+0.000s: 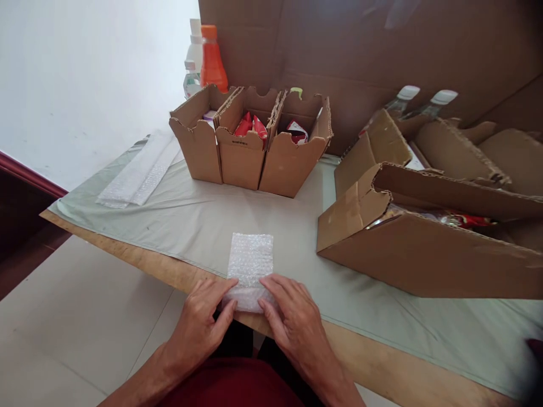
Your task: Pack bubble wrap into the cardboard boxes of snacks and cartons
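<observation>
A small clear piece of bubble wrap [251, 255] lies at the table's front edge, its near end folded or rolled over into a thicker part. My left hand [206, 312] pinches the left side of that folded end between thumb and fingers. On the opposite side, my right hand [292, 311] grips the fold in the same way. The far half of the wrap rests flat on the cloth. Whether anything lies inside the fold, I cannot tell.
More bubble wrap sheets [138, 169] lie at the left. Three cardboard bins [240, 161] with red packets stand behind, near an orange bottle [212, 59]. A large cardboard bin [428, 254] and others fill the right. A pale green cloth [190, 223] covers the table.
</observation>
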`<action>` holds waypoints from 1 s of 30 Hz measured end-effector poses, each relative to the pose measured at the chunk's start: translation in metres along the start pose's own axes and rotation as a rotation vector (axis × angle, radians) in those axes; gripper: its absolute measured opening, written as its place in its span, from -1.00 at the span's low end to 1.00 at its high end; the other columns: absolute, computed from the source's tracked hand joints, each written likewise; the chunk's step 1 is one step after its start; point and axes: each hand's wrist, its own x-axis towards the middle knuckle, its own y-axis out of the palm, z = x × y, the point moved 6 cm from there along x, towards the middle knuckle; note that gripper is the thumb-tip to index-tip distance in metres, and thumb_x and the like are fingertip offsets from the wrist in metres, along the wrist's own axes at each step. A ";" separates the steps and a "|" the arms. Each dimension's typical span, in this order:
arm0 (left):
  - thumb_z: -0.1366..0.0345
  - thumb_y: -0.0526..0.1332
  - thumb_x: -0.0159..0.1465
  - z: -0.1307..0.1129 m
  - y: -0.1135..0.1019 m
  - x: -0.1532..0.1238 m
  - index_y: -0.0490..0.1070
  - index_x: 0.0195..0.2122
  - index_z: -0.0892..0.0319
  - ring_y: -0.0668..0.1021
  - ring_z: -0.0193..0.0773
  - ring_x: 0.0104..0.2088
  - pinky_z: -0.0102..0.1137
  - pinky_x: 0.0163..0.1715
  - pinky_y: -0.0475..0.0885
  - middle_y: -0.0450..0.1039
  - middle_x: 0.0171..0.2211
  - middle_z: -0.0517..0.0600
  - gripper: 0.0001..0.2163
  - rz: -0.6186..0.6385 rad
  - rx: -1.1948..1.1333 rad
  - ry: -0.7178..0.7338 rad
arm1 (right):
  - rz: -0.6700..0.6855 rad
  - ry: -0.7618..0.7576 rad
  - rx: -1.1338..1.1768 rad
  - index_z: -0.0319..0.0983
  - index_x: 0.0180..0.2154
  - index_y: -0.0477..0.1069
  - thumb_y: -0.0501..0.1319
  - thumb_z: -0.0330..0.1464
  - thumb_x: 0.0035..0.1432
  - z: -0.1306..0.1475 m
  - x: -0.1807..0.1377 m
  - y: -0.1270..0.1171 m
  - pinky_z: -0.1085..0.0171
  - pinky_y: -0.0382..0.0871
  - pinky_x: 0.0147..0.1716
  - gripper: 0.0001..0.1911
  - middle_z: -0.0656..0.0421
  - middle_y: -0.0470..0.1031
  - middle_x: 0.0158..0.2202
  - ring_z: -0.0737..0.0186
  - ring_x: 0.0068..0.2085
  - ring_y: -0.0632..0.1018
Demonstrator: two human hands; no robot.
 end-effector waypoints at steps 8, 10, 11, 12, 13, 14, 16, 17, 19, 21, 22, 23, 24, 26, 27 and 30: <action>0.35 0.22 0.35 0.004 0.002 0.007 0.41 0.11 0.16 0.53 -0.02 0.01 -0.12 0.02 0.46 0.50 0.00 0.16 -0.70 -0.012 0.059 0.040 | 0.109 -0.106 -0.043 -0.20 0.04 0.45 0.16 -0.53 0.32 0.003 0.000 0.014 -0.01 0.40 0.06 -0.70 0.06 0.62 0.01 0.02 0.11 0.54; 0.37 0.23 0.35 -0.003 0.000 0.001 0.37 0.16 0.13 0.51 -0.03 0.05 -0.11 0.08 0.42 0.50 0.03 0.13 -0.65 0.054 0.000 0.118 | 0.113 -0.072 0.006 -0.19 0.02 0.46 0.15 -0.55 0.32 0.001 -0.002 0.011 0.02 0.41 0.05 -0.70 0.09 0.64 -0.08 0.06 0.07 0.55; 0.39 0.21 0.36 -0.005 0.000 0.000 0.35 0.17 0.12 0.52 -0.05 0.04 -0.13 0.08 0.42 0.52 0.01 0.11 -0.65 0.090 -0.030 0.138 | 0.125 -0.056 0.030 -0.18 0.02 0.45 0.14 -0.55 0.32 0.001 -0.003 0.010 0.04 0.42 0.04 -0.70 0.10 0.65 -0.10 0.08 0.06 0.55; 0.42 0.18 0.36 -0.005 0.001 0.000 0.34 0.18 0.11 0.53 -0.08 -0.01 -0.16 0.04 0.44 0.55 -0.04 0.08 -0.64 0.118 -0.053 0.138 | 0.135 -0.047 0.041 -0.18 0.02 0.45 0.14 -0.56 0.32 0.002 -0.005 0.008 0.06 0.43 0.03 -0.69 0.11 0.65 -0.11 0.08 0.05 0.55; 0.43 0.16 0.37 -0.005 0.002 0.002 0.33 0.18 0.12 0.55 -0.11 -0.08 -0.19 -0.02 0.46 0.57 -0.11 0.06 -0.65 0.134 -0.063 0.123 | 0.131 -0.040 0.031 -0.18 0.04 0.44 0.14 -0.55 0.32 0.004 -0.007 0.005 0.07 0.44 0.01 -0.68 0.10 0.64 -0.09 0.08 0.04 0.55; 0.44 0.14 0.38 -0.003 0.004 0.005 0.34 0.17 0.13 0.55 -0.13 -0.15 -0.21 -0.10 0.48 0.57 -0.19 0.04 -0.66 0.144 -0.058 0.099 | 0.113 -0.035 0.001 -0.19 0.07 0.42 0.14 -0.55 0.32 0.005 -0.009 0.001 0.07 0.44 0.00 -0.66 0.07 0.63 -0.06 0.07 0.04 0.54; 0.40 0.14 0.39 0.002 0.010 0.016 0.37 0.15 0.16 0.54 -0.12 -0.25 -0.20 -0.20 0.48 0.55 -0.29 0.02 -0.69 0.146 -0.002 0.057 | 0.053 -0.033 -0.083 -0.21 0.12 0.39 0.14 -0.53 0.32 0.007 -0.010 -0.005 0.02 0.42 0.00 -0.64 0.01 0.58 0.02 0.01 0.06 0.53; 0.38 0.14 0.40 0.004 0.013 0.021 0.40 0.13 0.18 0.54 -0.09 -0.26 -0.17 -0.22 0.48 0.54 -0.31 0.03 -0.71 0.136 0.035 0.044 | 0.040 -0.037 -0.116 -0.21 0.13 0.38 0.14 -0.52 0.31 0.008 -0.010 -0.005 -0.01 0.40 0.02 -0.62 -0.01 0.56 0.06 -0.02 0.07 0.52; 0.32 0.15 0.40 0.008 0.015 0.030 0.45 0.09 0.18 0.55 -0.02 -0.21 -0.08 -0.17 0.49 0.56 -0.24 0.09 -0.73 0.102 0.078 0.011 | 0.085 -0.053 -0.131 -0.20 0.12 0.40 0.18 -0.51 0.28 0.006 -0.006 0.002 -0.05 0.36 0.03 -0.62 -0.01 0.54 0.08 -0.05 0.07 0.51; 0.25 0.18 0.39 0.013 0.011 0.031 0.48 0.08 0.17 0.57 0.02 -0.13 -0.04 -0.10 0.50 0.57 -0.14 0.13 -0.72 0.034 0.024 -0.068 | 0.115 -0.055 -0.118 -0.19 0.05 0.43 0.18 -0.54 0.26 0.000 -0.001 0.011 -0.03 0.37 -0.01 -0.66 0.04 0.58 0.01 -0.03 0.01 0.54; 0.21 0.21 0.37 0.015 0.007 0.028 0.48 0.08 0.16 0.58 0.02 -0.10 -0.05 -0.07 0.52 0.57 -0.11 0.13 -0.70 -0.004 -0.042 -0.138 | 0.091 -0.037 -0.103 -0.20 0.02 0.44 0.17 -0.56 0.27 -0.005 0.002 0.014 -0.01 0.37 -0.04 -0.68 0.05 0.60 -0.04 0.00 -0.04 0.55; 0.17 0.23 0.36 0.019 0.004 0.022 0.47 0.10 0.14 0.60 0.00 -0.08 -0.07 -0.04 0.53 0.58 -0.09 0.13 -0.68 -0.041 -0.129 -0.235 | 0.044 -0.003 -0.073 -0.21 0.01 0.44 0.15 -0.56 0.29 -0.010 0.004 0.014 0.02 0.38 -0.07 -0.70 0.07 0.61 -0.08 0.03 -0.10 0.56; 0.13 0.25 0.35 0.022 0.002 0.014 0.47 0.12 0.13 0.62 -0.01 -0.05 -0.10 -0.02 0.55 0.59 -0.07 0.13 -0.64 -0.068 -0.240 -0.352 | -0.008 0.049 -0.025 -0.21 0.01 0.43 0.14 -0.56 0.32 -0.016 0.004 0.014 0.06 0.39 -0.10 -0.72 0.08 0.62 -0.11 0.07 -0.14 0.57; 0.05 0.30 0.31 0.025 0.010 -0.005 0.45 0.16 0.11 0.64 -0.02 0.01 -0.15 0.02 0.57 0.61 -0.01 0.13 -0.56 -0.035 -0.525 -0.592 | -0.076 0.197 0.122 -0.18 0.04 0.43 0.15 -0.51 0.34 -0.026 0.000 0.011 0.11 0.40 -0.09 -0.72 0.10 0.63 -0.11 0.11 -0.14 0.57; 0.01 0.32 0.29 0.024 0.018 -0.014 0.45 0.17 0.11 0.64 0.00 0.05 -0.17 0.06 0.57 0.61 0.02 0.13 -0.52 0.009 -0.679 -0.694 | -0.073 0.280 0.216 -0.16 0.06 0.44 0.16 -0.49 0.34 -0.028 -0.004 0.011 0.14 0.42 -0.08 -0.70 0.12 0.62 -0.09 0.13 -0.11 0.57; -0.08 0.35 0.22 0.010 0.043 -0.027 0.51 0.12 0.15 0.60 0.04 0.13 -0.20 0.13 0.54 0.62 0.06 0.12 -0.46 0.134 -1.017 -0.868 | 0.053 0.412 0.470 -0.09 0.00 0.50 0.22 -0.48 0.25 -0.018 -0.017 0.012 0.18 0.42 -0.02 -0.69 0.19 0.62 -0.09 0.17 -0.08 0.58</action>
